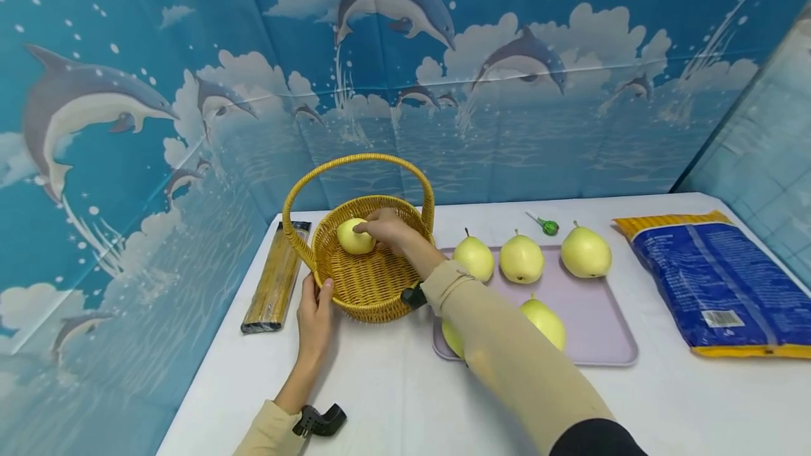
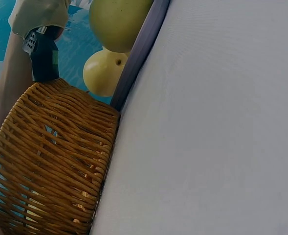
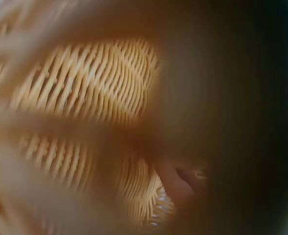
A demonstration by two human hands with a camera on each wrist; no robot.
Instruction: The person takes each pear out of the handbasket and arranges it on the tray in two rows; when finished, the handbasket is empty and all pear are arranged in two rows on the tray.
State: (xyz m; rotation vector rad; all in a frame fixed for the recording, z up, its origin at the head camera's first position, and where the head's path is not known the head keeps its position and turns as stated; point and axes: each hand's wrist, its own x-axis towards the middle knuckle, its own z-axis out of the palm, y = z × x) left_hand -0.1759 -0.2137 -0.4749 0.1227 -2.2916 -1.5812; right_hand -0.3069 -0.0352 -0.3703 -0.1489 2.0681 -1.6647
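Note:
A yellow wicker basket [image 1: 367, 287] with a tall arched handle stands on the white table. Inside it, near the left wall, is a pale yellow-green pear [image 1: 356, 236]. My right hand [image 1: 389, 227] reaches into the basket and holds this pear by its right side, thumb on top. Against the outside of the basket's front left wall rests my left hand [image 1: 315, 319], its fingers fairly straight. The woven wall [image 2: 55, 156] fills much of the left wrist view. In the right wrist view, the basket weave [image 3: 99, 83] shows behind blurred, dark shapes; the pear cannot be made out.
Right of the basket lies a lilac tray [image 1: 602, 329] with several pears [image 1: 522, 257], partly hidden by my right sleeve. Behind it is a green-wrapped lollipop [image 1: 548, 227]. A blue and yellow bag [image 1: 728, 287] lies far right. A long flat pack [image 1: 274, 280] lies left of the basket.

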